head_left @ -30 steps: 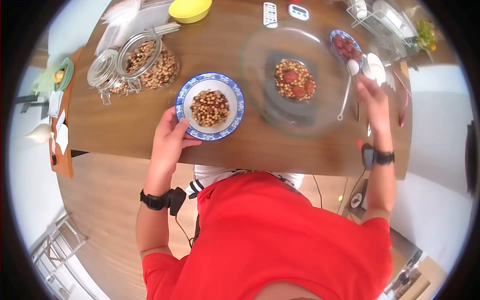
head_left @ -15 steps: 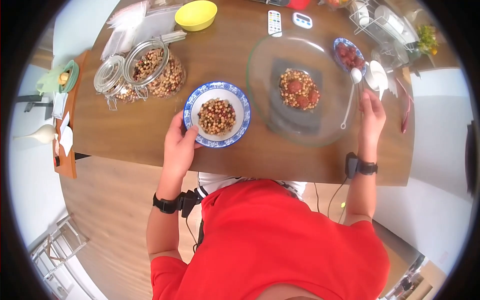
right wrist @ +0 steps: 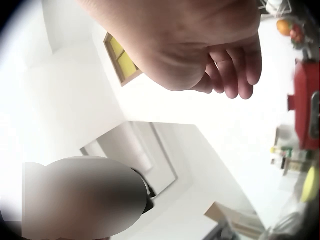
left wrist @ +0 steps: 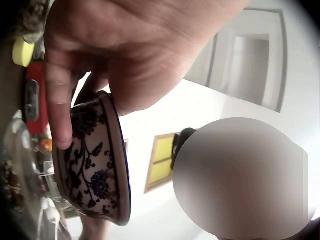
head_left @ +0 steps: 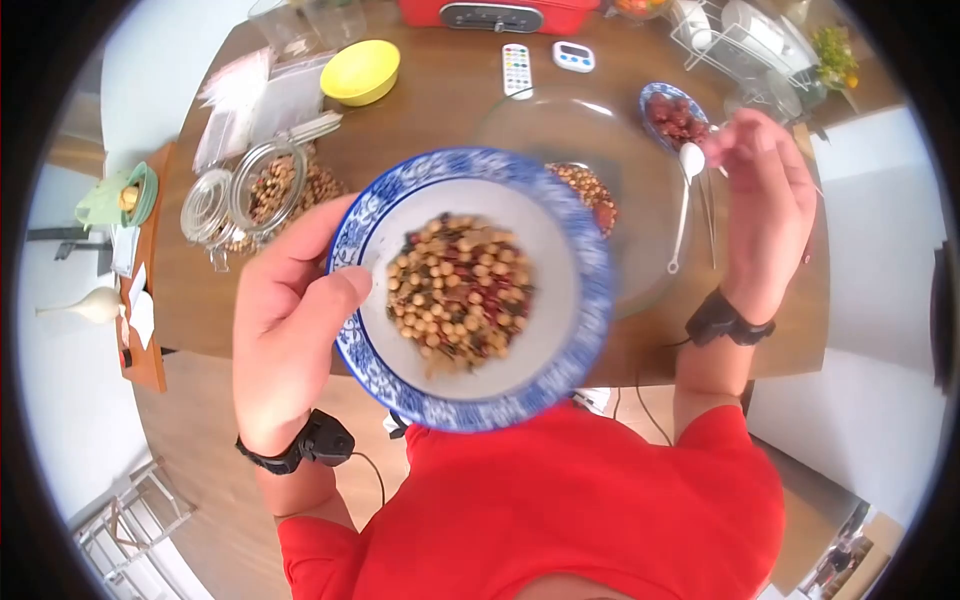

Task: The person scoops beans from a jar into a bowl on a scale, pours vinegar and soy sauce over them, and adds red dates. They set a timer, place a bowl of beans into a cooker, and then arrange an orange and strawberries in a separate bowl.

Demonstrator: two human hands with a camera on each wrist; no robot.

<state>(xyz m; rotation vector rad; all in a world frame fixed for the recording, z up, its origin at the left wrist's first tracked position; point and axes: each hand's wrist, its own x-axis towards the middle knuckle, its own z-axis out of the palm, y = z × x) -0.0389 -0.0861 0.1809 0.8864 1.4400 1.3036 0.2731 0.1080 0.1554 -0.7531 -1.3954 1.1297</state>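
My left hand (head_left: 290,320) grips the near-left rim of a blue-and-white bowl (head_left: 465,412), thumb over the edge and fingers underneath. Raised above the table, the bowl holds a mix of beans and grains (head_left: 460,290). Its floral outer wall (left wrist: 97,170) faces the left wrist view, with a finger along it. My right hand (head_left: 768,190) is in the air at the right, and its loosely curled fingers (right wrist: 227,75) hold nothing. Below it lies a long white spoon (head_left: 682,220) near a small dish of dark red fruits (head_left: 675,115). The bowl partly hides a clear glass plate (head_left: 650,250) with a bean heap (head_left: 585,190).
Two glass jars of mixed beans (head_left: 268,185) stand open at the left. A yellow bowl (head_left: 360,75), a remote (head_left: 516,70) and a timer (head_left: 573,56) sit farther back, before a red appliance (head_left: 430,12). A wire dish rack (head_left: 745,45) occupies the back right.
My left hand has lifted the bowl off the table toward the head camera. My right hand has risen from beside the spoons, its fingers now empty.
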